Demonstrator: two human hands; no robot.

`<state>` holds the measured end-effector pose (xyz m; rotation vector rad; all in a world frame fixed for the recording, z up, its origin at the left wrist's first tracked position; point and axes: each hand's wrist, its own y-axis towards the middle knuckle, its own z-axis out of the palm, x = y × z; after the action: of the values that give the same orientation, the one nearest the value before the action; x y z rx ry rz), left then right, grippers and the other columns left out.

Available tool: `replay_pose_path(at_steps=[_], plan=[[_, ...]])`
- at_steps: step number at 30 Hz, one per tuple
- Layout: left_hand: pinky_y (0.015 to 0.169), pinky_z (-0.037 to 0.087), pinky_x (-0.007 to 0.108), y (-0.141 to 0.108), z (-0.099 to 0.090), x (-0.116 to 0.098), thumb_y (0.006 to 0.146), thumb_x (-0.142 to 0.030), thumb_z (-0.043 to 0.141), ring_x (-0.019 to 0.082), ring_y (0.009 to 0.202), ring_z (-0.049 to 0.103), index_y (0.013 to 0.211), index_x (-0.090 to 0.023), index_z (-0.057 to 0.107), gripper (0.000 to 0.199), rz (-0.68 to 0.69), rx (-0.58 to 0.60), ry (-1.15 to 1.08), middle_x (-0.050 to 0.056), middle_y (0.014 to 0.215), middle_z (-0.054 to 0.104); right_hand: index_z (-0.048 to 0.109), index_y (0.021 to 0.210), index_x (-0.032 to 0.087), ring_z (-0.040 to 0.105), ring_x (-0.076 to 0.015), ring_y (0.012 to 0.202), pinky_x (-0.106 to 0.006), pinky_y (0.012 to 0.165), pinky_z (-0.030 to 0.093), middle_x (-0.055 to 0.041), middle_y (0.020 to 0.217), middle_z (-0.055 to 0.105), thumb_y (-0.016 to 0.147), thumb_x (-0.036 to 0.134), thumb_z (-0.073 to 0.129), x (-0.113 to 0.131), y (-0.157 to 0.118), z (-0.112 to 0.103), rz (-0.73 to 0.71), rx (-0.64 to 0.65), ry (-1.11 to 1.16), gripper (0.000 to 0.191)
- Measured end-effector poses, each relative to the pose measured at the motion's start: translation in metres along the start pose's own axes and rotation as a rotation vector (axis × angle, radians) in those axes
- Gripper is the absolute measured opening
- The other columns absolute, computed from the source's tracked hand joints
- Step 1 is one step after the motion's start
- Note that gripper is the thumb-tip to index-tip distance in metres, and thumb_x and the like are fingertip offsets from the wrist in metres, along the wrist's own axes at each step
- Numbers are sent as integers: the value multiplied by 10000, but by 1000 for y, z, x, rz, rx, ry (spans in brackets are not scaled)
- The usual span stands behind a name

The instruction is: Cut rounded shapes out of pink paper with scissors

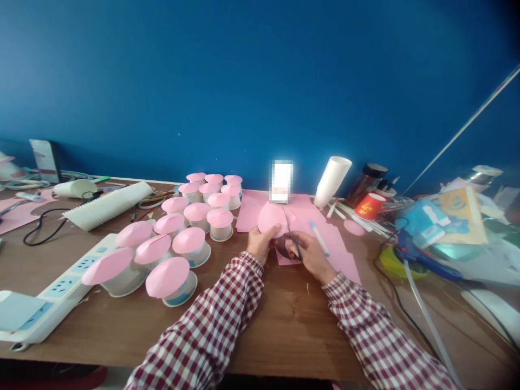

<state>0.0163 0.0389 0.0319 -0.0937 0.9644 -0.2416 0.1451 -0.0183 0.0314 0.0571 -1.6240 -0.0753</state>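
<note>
My left hand [262,242] is closed on a rounded piece of pink paper [270,218], its thumb on top near the lower edge. Dark-handled scissors [289,227] are gripped in my right hand [311,253], with the blades pointing away from me along the right side of the pink piece. Whether the blades touch the paper I cannot make out. Beneath both hands lie pink paper sheets [339,252] with a light-coloured pen [319,238] on them. To the left stand rows of upturned paper cups [221,233] capped with shallow pink paper cones [189,240].
A bright phone screen [281,182] stands against the blue wall. A stack of white cups [331,181] leans behind the sheets. Rightward are a red cup [369,207], a blue glue gun [424,257] and cables. A white power strip [77,281] lies at the left.
</note>
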Motion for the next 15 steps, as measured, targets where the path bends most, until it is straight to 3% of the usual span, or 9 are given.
replay_pose_path(at_steps=[15], plan=[[352,353,177,1,0,0,516,-275,808,46,409,447,757,-75,609,371,6,-25,12,14,599,585,608,987,143,483,-106,541,-252,521,428,29,622,525,735,372,677,0,0,0,5,-1,-1,348]])
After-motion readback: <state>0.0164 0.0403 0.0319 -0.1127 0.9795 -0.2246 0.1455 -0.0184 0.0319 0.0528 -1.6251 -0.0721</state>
